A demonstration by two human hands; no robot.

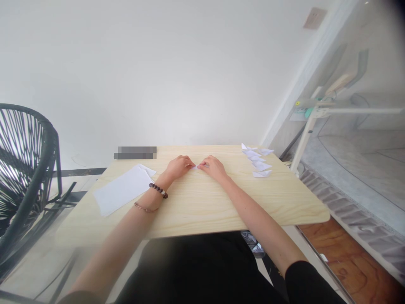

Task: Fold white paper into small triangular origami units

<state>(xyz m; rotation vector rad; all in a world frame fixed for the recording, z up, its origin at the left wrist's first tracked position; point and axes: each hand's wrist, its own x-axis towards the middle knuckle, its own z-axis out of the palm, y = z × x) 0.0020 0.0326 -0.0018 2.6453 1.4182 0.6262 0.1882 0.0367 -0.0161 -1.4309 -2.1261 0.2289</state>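
Observation:
A small piece of folded white paper (195, 167) shows between my two hands, above the middle of the table. My left hand (180, 166), with beads on its wrist, pinches one side of it. The fingers of my right hand (213, 166) are closed on the other side. Most of the paper is hidden by my fingertips, so its exact shape cannot be made out. Several folded white paper boats (257, 159) stand in a row to the right of my right hand. Left of my left wrist lies a stack of white paper sheets (122, 190).
A light wood table (196, 211) stands against a white wall. At its back left lies a dark, blurred-out long object (135, 153). A dark woven chair (47, 143) is on the left. On the right are a white metal frame (303, 147) and a bed-like surface with a ruffled edge (354, 207).

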